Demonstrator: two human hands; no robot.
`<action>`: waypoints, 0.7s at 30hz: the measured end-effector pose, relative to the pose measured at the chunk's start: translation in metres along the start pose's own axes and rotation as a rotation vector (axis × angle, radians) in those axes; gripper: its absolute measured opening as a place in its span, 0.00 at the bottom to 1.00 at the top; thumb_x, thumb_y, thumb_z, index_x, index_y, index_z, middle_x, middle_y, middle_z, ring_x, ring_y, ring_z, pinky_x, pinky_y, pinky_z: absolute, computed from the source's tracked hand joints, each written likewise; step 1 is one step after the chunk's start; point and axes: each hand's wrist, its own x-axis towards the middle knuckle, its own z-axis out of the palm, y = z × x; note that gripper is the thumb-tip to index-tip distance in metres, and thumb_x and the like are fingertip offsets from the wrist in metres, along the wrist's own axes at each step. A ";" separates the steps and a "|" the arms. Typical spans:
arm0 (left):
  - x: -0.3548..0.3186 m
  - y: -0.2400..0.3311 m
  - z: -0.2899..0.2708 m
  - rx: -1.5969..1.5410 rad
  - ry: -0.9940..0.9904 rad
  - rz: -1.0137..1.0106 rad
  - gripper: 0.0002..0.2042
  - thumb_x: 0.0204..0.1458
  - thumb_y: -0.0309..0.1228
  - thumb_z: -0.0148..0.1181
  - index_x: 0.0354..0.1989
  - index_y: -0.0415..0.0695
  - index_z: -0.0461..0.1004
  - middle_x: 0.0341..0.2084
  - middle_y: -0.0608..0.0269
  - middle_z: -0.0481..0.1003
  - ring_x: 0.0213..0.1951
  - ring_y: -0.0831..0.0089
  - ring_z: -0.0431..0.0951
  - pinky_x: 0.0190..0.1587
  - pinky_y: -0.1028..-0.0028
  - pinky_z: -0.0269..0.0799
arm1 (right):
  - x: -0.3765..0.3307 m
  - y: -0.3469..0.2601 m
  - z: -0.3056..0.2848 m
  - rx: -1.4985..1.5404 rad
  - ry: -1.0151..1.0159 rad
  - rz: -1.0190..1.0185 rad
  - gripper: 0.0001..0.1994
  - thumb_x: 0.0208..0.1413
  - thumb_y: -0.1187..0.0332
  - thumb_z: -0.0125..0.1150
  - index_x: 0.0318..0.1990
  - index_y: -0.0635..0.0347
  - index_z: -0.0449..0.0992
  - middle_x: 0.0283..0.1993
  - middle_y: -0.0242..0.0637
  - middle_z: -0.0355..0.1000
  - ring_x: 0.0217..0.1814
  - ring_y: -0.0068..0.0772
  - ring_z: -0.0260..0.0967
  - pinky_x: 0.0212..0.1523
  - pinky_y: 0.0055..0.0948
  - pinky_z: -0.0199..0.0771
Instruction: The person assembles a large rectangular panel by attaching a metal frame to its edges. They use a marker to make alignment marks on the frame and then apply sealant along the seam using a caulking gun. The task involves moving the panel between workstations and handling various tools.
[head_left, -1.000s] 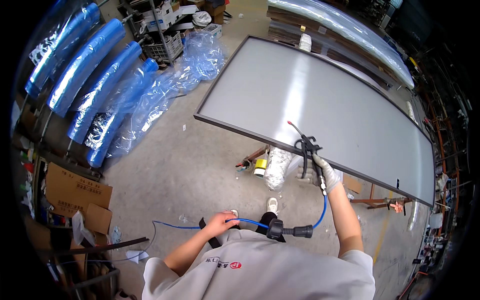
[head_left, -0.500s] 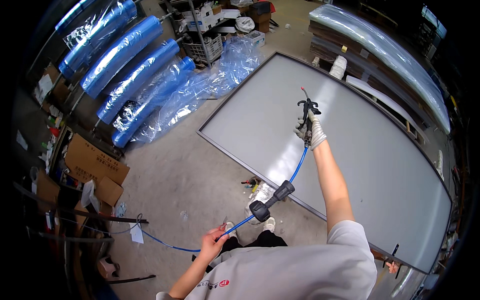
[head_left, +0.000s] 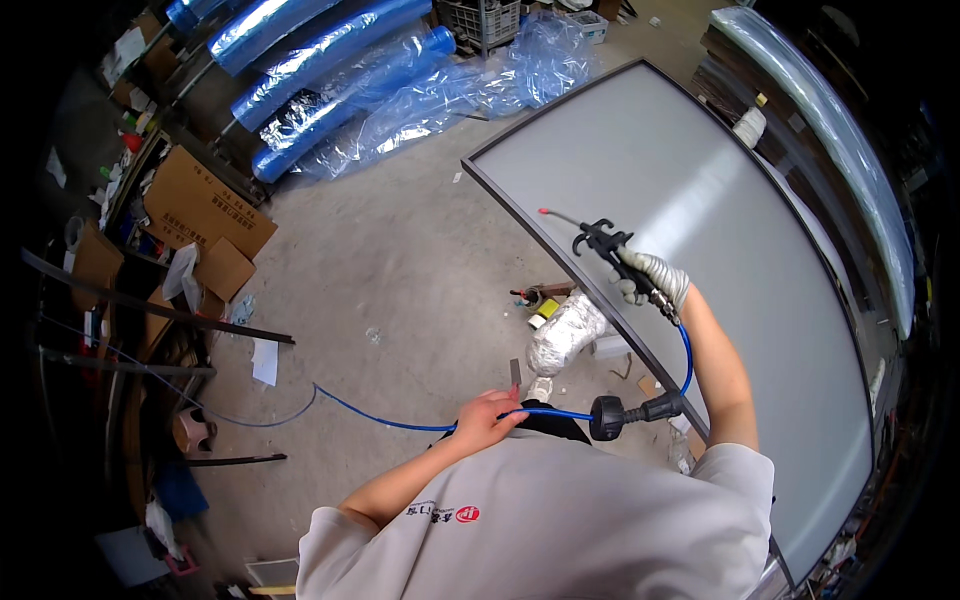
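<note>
My right hand (head_left: 645, 280), in a pale work glove, grips a black air blow gun (head_left: 612, 245). The gun's thin nozzle ends in a red tip, pointing left over a large grey panel (head_left: 560, 150) with a dark frame. A blue air hose (head_left: 688, 350) runs from the gun's base through a black fitting (head_left: 632, 412) to my bare left hand (head_left: 487, 420), which is closed around it near my waist. A small flat grey blade (head_left: 515, 373) with a reddish end sticks up from the left fingers.
Film-wrapped supports (head_left: 568, 335) stand under the panel's near edge. Rolls of blue plastic film (head_left: 350, 95) lie at the far left, loose film beside them. Cardboard boxes (head_left: 205, 205) and dark bars (head_left: 180, 315) line the left. Long wrapped profiles (head_left: 830, 130) lie beyond the panel.
The blow gun has come nearer to me, to the panel's near edge, and its nozzle has swung left. My left hand has moved right, still on the hose. The view has shifted.
</note>
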 end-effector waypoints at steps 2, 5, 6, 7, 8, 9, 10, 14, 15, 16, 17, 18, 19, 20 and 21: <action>-0.006 -0.008 -0.005 -0.011 -0.040 0.035 0.10 0.48 0.38 0.59 0.29 0.44 0.77 0.30 0.61 0.75 0.38 0.62 0.74 0.39 0.67 0.70 | -0.022 0.022 0.029 -0.022 0.000 0.010 0.21 0.54 0.48 0.54 0.31 0.61 0.72 0.18 0.31 0.69 0.15 0.21 0.65 0.12 0.15 0.62; -0.020 -0.029 -0.006 -0.083 -0.072 0.082 0.10 0.48 0.38 0.59 0.29 0.44 0.77 0.30 0.60 0.75 0.38 0.61 0.74 0.40 0.66 0.69 | -0.061 0.068 0.025 0.293 0.132 -0.035 0.20 0.55 0.49 0.55 0.30 0.60 0.71 0.17 0.31 0.68 0.13 0.23 0.65 0.12 0.15 0.65; -0.021 -0.034 -0.005 -0.116 -0.093 0.107 0.10 0.48 0.38 0.59 0.29 0.44 0.77 0.30 0.60 0.75 0.38 0.61 0.74 0.40 0.66 0.69 | -0.078 0.090 0.017 0.463 0.290 -0.086 0.21 0.54 0.48 0.54 0.29 0.59 0.71 0.17 0.30 0.67 0.14 0.23 0.65 0.12 0.15 0.64; -0.023 -0.033 -0.007 -0.150 -0.141 0.106 0.09 0.48 0.36 0.59 0.29 0.42 0.76 0.30 0.58 0.75 0.38 0.61 0.74 0.40 0.67 0.69 | -0.100 0.113 0.010 0.637 0.452 -0.145 0.21 0.54 0.47 0.54 0.28 0.59 0.71 0.16 0.29 0.66 0.14 0.22 0.65 0.12 0.15 0.63; -0.025 -0.029 -0.008 -0.183 -0.197 0.105 0.08 0.48 0.33 0.59 0.29 0.41 0.76 0.30 0.56 0.75 0.38 0.60 0.74 0.41 0.67 0.69 | -0.128 0.136 0.000 0.617 0.424 -0.138 0.21 0.53 0.47 0.55 0.28 0.58 0.71 0.16 0.29 0.65 0.14 0.23 0.65 0.12 0.15 0.63; -0.024 -0.025 -0.005 -0.219 -0.271 0.117 0.08 0.47 0.31 0.60 0.28 0.39 0.75 0.29 0.55 0.74 0.38 0.60 0.74 0.41 0.68 0.68 | -0.164 0.161 -0.003 0.606 0.417 -0.137 0.21 0.53 0.47 0.56 0.29 0.58 0.71 0.16 0.29 0.65 0.14 0.24 0.65 0.12 0.15 0.62; -0.025 -0.024 0.002 -0.237 -0.318 0.137 0.07 0.47 0.31 0.60 0.28 0.39 0.75 0.29 0.55 0.74 0.38 0.60 0.73 0.41 0.68 0.68 | -0.194 0.177 0.011 0.679 0.468 -0.081 0.20 0.52 0.47 0.57 0.33 0.56 0.71 0.16 0.29 0.65 0.14 0.23 0.65 0.12 0.16 0.62; -0.028 0.002 0.029 -0.250 -0.520 0.288 0.07 0.47 0.32 0.59 0.27 0.40 0.76 0.27 0.57 0.74 0.35 0.60 0.73 0.38 0.68 0.68 | -0.273 0.266 0.053 0.632 0.685 -0.081 0.22 0.53 0.43 0.52 0.32 0.56 0.70 0.19 0.31 0.68 0.17 0.26 0.69 0.11 0.19 0.61; -0.032 0.012 0.036 -0.244 -0.556 0.328 0.08 0.47 0.33 0.59 0.26 0.41 0.76 0.27 0.58 0.74 0.34 0.60 0.73 0.37 0.68 0.68 | -0.293 0.293 0.055 0.685 0.749 -0.096 0.22 0.53 0.43 0.52 0.33 0.55 0.70 0.19 0.31 0.68 0.18 0.26 0.68 0.11 0.20 0.60; -0.037 0.019 0.046 -0.283 -0.547 0.388 0.07 0.47 0.31 0.59 0.26 0.40 0.76 0.25 0.58 0.73 0.32 0.60 0.72 0.36 0.68 0.67 | -0.319 0.305 0.060 0.720 0.830 -0.113 0.23 0.52 0.42 0.52 0.34 0.54 0.69 0.18 0.30 0.66 0.16 0.26 0.66 0.10 0.19 0.58; -0.041 0.027 0.056 -0.296 -0.592 0.395 0.07 0.47 0.31 0.59 0.26 0.40 0.75 0.25 0.57 0.73 0.32 0.60 0.72 0.36 0.68 0.67 | -0.350 0.333 0.058 0.831 0.984 -0.075 0.22 0.52 0.41 0.52 0.31 0.54 0.68 0.18 0.29 0.65 0.15 0.25 0.64 0.10 0.18 0.57; -0.045 0.035 0.066 -0.309 -0.638 0.398 0.07 0.47 0.30 0.59 0.26 0.39 0.75 0.24 0.57 0.73 0.32 0.60 0.72 0.36 0.67 0.67 | -0.377 0.379 0.052 0.939 1.200 -0.112 0.22 0.51 0.42 0.53 0.29 0.53 0.66 0.17 0.28 0.64 0.14 0.25 0.63 0.10 0.19 0.57; -0.047 0.042 0.075 -0.312 -0.663 0.398 0.06 0.47 0.30 0.59 0.26 0.39 0.75 0.24 0.57 0.73 0.32 0.60 0.72 0.36 0.67 0.67 | -0.403 0.407 0.051 1.061 1.323 -0.188 0.21 0.51 0.42 0.54 0.28 0.51 0.65 0.17 0.29 0.64 0.13 0.25 0.61 0.10 0.20 0.57; -0.048 0.048 0.083 -0.293 -0.703 0.376 0.06 0.48 0.29 0.59 0.25 0.39 0.75 0.24 0.57 0.73 0.32 0.62 0.73 0.38 0.68 0.67 | -0.423 0.443 0.050 1.123 1.457 -0.260 0.21 0.51 0.42 0.55 0.28 0.50 0.65 0.17 0.29 0.64 0.13 0.25 0.61 0.09 0.21 0.57; -0.051 0.055 0.095 -0.312 -0.708 0.353 0.07 0.48 0.29 0.58 0.25 0.39 0.74 0.24 0.57 0.73 0.32 0.62 0.73 0.39 0.68 0.68 | -0.441 0.475 0.048 1.179 1.578 -0.337 0.20 0.51 0.43 0.55 0.28 0.50 0.65 0.17 0.30 0.63 0.12 0.25 0.60 0.09 0.22 0.57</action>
